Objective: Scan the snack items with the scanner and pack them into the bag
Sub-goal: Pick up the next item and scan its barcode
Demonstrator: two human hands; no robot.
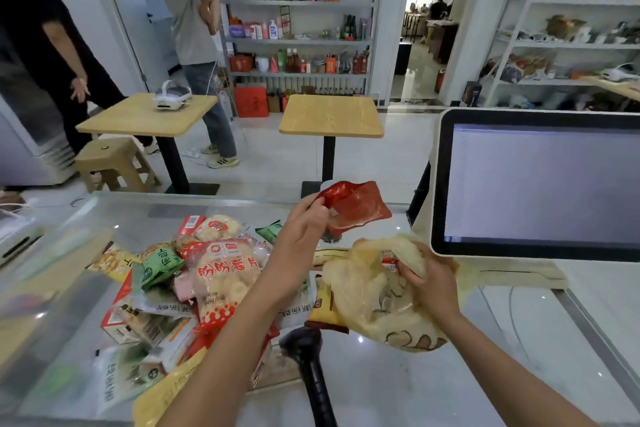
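While the left hand [304, 225] lifts a red snack packet [356, 206] above the table [398, 381], its grip pinched on the packet's near edge, the right hand [431, 276] clenches the rim of the cream-coloured bag [377, 302], which lies slumped on the table beside the monitor [540, 184]. The black scanner [310, 360] lies on the table between the forearms, untouched. A heap of snack packs [207, 274] sits to the left, just beside the bag.
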